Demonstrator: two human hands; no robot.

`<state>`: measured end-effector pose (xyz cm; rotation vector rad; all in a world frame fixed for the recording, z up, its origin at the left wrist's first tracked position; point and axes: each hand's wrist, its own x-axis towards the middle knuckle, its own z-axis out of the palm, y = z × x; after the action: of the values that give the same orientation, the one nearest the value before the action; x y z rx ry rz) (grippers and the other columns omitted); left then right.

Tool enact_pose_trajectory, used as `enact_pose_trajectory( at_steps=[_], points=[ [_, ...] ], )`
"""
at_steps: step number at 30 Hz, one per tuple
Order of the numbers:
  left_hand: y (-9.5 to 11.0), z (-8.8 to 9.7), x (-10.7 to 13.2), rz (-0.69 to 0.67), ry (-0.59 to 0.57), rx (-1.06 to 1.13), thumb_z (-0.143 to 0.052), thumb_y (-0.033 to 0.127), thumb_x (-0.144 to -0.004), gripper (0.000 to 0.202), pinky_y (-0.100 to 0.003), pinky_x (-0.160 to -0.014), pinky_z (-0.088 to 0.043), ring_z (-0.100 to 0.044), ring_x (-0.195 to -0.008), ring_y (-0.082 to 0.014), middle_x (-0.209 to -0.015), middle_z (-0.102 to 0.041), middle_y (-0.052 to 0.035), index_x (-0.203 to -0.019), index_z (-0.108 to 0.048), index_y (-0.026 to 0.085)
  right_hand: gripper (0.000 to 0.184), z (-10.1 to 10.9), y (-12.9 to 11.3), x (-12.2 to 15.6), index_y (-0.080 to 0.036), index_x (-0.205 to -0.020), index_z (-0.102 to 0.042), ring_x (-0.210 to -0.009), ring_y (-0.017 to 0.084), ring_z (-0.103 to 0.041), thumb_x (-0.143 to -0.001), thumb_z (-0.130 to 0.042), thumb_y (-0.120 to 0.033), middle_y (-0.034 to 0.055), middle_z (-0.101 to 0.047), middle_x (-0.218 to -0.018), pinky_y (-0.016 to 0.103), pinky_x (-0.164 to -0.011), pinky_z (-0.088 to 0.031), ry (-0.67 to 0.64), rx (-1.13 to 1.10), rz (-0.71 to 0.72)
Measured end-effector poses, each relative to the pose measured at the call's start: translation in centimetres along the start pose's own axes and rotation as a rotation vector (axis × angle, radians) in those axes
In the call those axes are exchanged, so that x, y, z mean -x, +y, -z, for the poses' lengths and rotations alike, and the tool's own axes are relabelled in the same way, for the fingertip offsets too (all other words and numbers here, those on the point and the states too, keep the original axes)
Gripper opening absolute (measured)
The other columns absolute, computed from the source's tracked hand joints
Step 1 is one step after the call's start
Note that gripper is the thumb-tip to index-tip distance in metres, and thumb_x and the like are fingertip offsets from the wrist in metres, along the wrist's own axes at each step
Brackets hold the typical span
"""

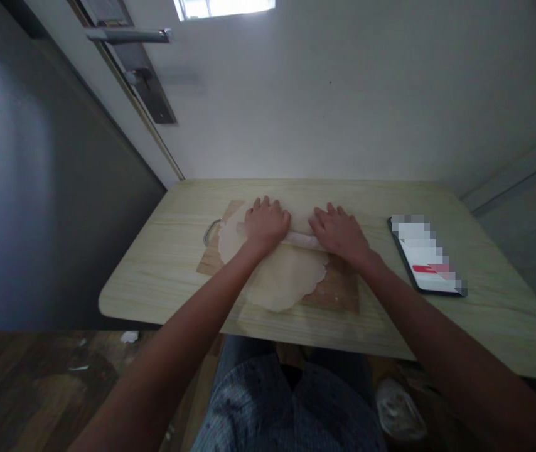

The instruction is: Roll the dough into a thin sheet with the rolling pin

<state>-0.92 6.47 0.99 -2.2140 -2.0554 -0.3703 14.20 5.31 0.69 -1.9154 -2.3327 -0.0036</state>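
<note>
A thin sheet of pale dough [282, 276] lies spread over a wooden cutting board [338, 290] on a light wood table [484, 314]. Across the dough's far part lies a pale rolling pin [302, 238]. My left hand [265, 223] rests palm down on the pin's left end, fingers stretched forward. My right hand [339, 231] presses flat on the pin's right end, fingers also extended. Most of the pin is hidden under my palms.
A phone [427, 256] with a lit screen lies on the table to the right of the board. A metal handle [210, 231] sticks out at the board's left end. Behind the table is a white wall; a door with a lever handle [129, 36] stands at the left.
</note>
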Motion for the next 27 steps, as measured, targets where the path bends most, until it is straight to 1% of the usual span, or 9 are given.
enact_pose_trajectory(
  at_steps=[3, 6, 8, 12, 16, 18, 21, 24, 27],
  points=[
    [0.0, 0.3, 0.9, -0.009, 0.004, -0.014, -0.030, 0.031, -0.084, 0.033, -0.040, -0.083, -0.040, -0.045, -0.109, -0.0267, -0.112, -0.055, -0.0113, -0.098, -0.057, 0.016, 0.047, 0.0, -0.2, 0.6, -0.016, -0.127, -0.042, -0.122, 0.032, -0.031, -0.087, -0.026, -0.037, 0.0164, -0.035, -0.134, 0.051, -0.091, -0.029, -0.002, 0.023, 0.012],
    [-0.1, 0.4, 1.6, -0.012, 0.022, -0.018, -0.030, 0.030, -0.084, 0.033, -0.040, -0.083, -0.040, -0.045, -0.108, -0.0269, -0.113, -0.054, -0.0115, -0.095, -0.057, 0.016, 0.047, -0.1, -0.5, 1.2, -0.017, -0.127, -0.042, -0.123, 0.032, -0.029, -0.086, -0.027, -0.035, 0.0152, -0.035, -0.135, 0.051, -0.093, -0.028, 0.007, 0.033, 0.013],
    [-0.1, 0.3, 2.0, -0.016, 0.039, -0.013, -0.029, 0.030, -0.085, 0.033, -0.040, -0.082, -0.039, -0.046, -0.107, -0.0266, -0.114, -0.054, -0.0111, -0.095, -0.057, 0.017, 0.046, -0.2, -0.7, 1.7, -0.018, -0.126, -0.043, -0.123, 0.031, -0.029, -0.086, -0.027, -0.035, 0.0138, -0.036, -0.135, 0.051, -0.093, -0.027, 0.040, 0.035, 0.016],
    [-0.2, 0.1, 3.2, -0.026, 0.075, 0.008, -0.026, 0.030, -0.087, 0.035, -0.040, -0.083, -0.037, -0.049, -0.102, -0.0239, -0.107, -0.058, -0.0088, -0.094, -0.057, 0.019, 0.045, -0.2, -1.3, 2.9, -0.020, -0.123, -0.048, -0.123, 0.028, -0.030, -0.087, -0.024, -0.033, 0.0105, -0.038, -0.133, 0.051, -0.096, -0.023, 0.118, 0.036, 0.025],
    [-0.5, 0.4, 4.8, -0.081, 0.099, 0.003, -0.025, 0.031, -0.088, 0.036, -0.042, -0.088, -0.033, -0.050, -0.101, -0.0236, -0.108, -0.058, -0.0085, -0.095, -0.057, 0.018, 0.043, -0.2, -2.0, 4.4, -0.022, -0.119, -0.052, -0.121, 0.027, -0.035, -0.088, -0.024, -0.032, 0.0092, -0.043, -0.131, 0.050, -0.096, -0.023, 0.159, 0.043, 0.031],
    [-0.6, 0.7, 5.8, -0.110, 0.110, 0.001, -0.025, 0.033, -0.088, 0.036, -0.043, -0.090, -0.031, -0.048, -0.106, -0.0250, -0.112, -0.056, -0.0091, -0.097, -0.057, 0.018, 0.043, -0.2, -2.3, 5.1, -0.021, -0.117, -0.053, -0.119, 0.026, -0.037, -0.088, -0.023, -0.032, 0.0091, -0.046, -0.128, 0.049, -0.096, -0.023, 0.165, 0.033, 0.040],
    [-0.9, 0.9, 7.2, -0.124, 0.128, 0.016, -0.026, 0.035, -0.088, 0.037, -0.044, -0.093, -0.029, -0.039, -0.117, -0.0258, -0.121, -0.051, -0.0099, -0.107, -0.053, 0.018, 0.043, -0.3, -2.8, 6.3, -0.021, -0.116, -0.054, -0.118, 0.025, -0.039, -0.089, -0.023, -0.032, 0.0086, -0.048, -0.126, 0.048, -0.096, -0.024, 0.178, 0.015, 0.045],
    [-1.2, 0.8, 8.7, -0.124, 0.118, 0.009, -0.027, 0.036, -0.087, 0.039, -0.043, -0.095, -0.029, -0.042, -0.114, -0.0246, -0.122, -0.050, -0.0121, -0.112, -0.050, 0.016, 0.042, -0.5, -3.1, 7.6, -0.021, -0.116, -0.054, -0.117, 0.024, -0.040, -0.088, -0.024, -0.032, 0.0074, -0.048, -0.126, 0.048, -0.096, -0.024, 0.206, -0.001, 0.059],
    [-1.5, 0.8, 10.4, -0.148, 0.116, -0.028, -0.029, 0.040, -0.086, 0.043, -0.043, -0.096, -0.029, -0.045, -0.112, -0.0259, -0.123, -0.048, -0.0172, -0.112, -0.048, 0.011, 0.042, -0.7, -3.3, 9.0, -0.021, -0.118, -0.052, -0.116, 0.023, -0.041, -0.088, -0.025, -0.030, 0.0058, -0.050, -0.124, 0.047, -0.097, -0.023, 0.245, -0.033, 0.111]
  ],
)
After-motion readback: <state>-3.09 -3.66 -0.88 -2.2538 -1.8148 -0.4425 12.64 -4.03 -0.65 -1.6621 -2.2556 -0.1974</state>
